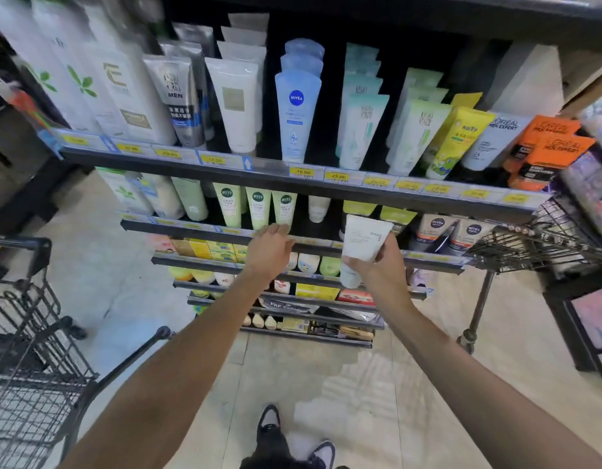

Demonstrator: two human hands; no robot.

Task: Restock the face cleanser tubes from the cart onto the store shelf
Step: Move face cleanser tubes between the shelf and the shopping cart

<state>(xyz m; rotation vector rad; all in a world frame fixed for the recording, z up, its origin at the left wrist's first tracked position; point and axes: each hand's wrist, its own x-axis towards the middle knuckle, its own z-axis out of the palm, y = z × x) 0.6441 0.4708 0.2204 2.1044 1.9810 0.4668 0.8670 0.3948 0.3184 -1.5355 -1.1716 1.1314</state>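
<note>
My right hand [382, 262] grips a white face cleanser tube [365, 236] by its lower end, held upright just in front of the second shelf [198, 226]. A second white tube seems to hang below the same hand, partly hidden. My left hand [270, 247] reaches to the shelf edge with fingers extended, touching the base of a pale green tube [283, 208]. A lone white tube [318, 208] stands deep in the dark gap between the green tubes and my held tube. The black wire cart [28, 350] stands at my left.
The top shelf [292, 167] carries rows of upright tubes, among them a blue Nivea tube [296, 113]. A wire basket [536, 245] juts out at the right at hand height. Lower shelves hold small boxes and bottles. My shoes [292, 441] stand on the tiled floor.
</note>
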